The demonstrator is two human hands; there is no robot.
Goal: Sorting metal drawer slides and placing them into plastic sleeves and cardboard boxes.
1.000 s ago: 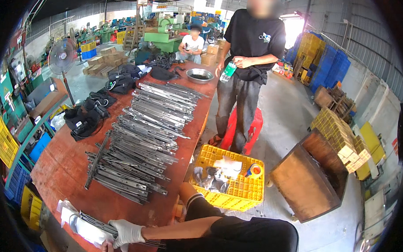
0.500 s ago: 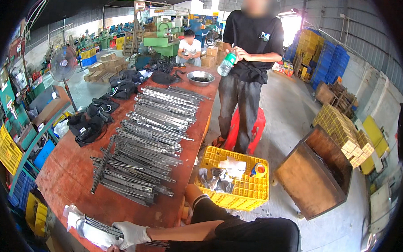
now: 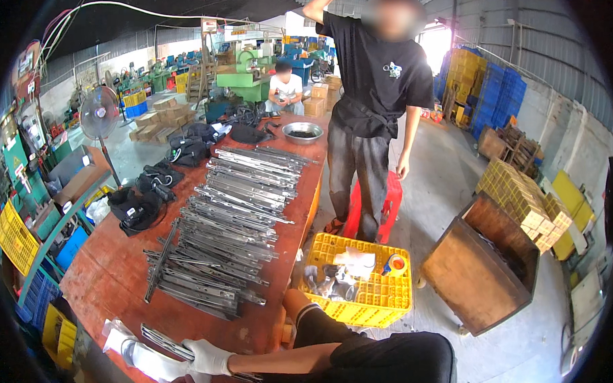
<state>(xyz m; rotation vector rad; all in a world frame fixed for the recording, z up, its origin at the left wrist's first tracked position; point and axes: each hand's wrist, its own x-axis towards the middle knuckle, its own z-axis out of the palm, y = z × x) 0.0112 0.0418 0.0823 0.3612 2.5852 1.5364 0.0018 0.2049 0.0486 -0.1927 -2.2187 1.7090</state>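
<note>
My right hand (image 3: 209, 357), in a white glove, is closed round a small bundle of thin metal rails (image 3: 163, 340) at the table's near end. The rails look like drawer slides. Beside and partly under them lies a white plastic wrapping (image 3: 139, 354). Only a bit of my left hand (image 3: 186, 382) shows at the lower edge, bare and next to the wrapping; most of its fingers are hidden. Farther up the red table (image 3: 108, 269), many more metal rails (image 3: 231, 216) lie side by side in a long row, with one rail (image 3: 161, 262) across their left ends.
A yellow crate (image 3: 363, 305) holding plastic bags and a tape roll (image 3: 396, 263) stands right of the table. Behind it are a standing person (image 3: 378, 79) and a red stool (image 3: 390, 201). A wooden box (image 3: 465, 278) is at right; a metal bowl (image 3: 301, 139) sits at the table's far end.
The standing person has raised one arm and lowered the other; the green-labelled bottle has left view. My right hand and the bundle have shifted slightly right, away from the wrapping.
</note>
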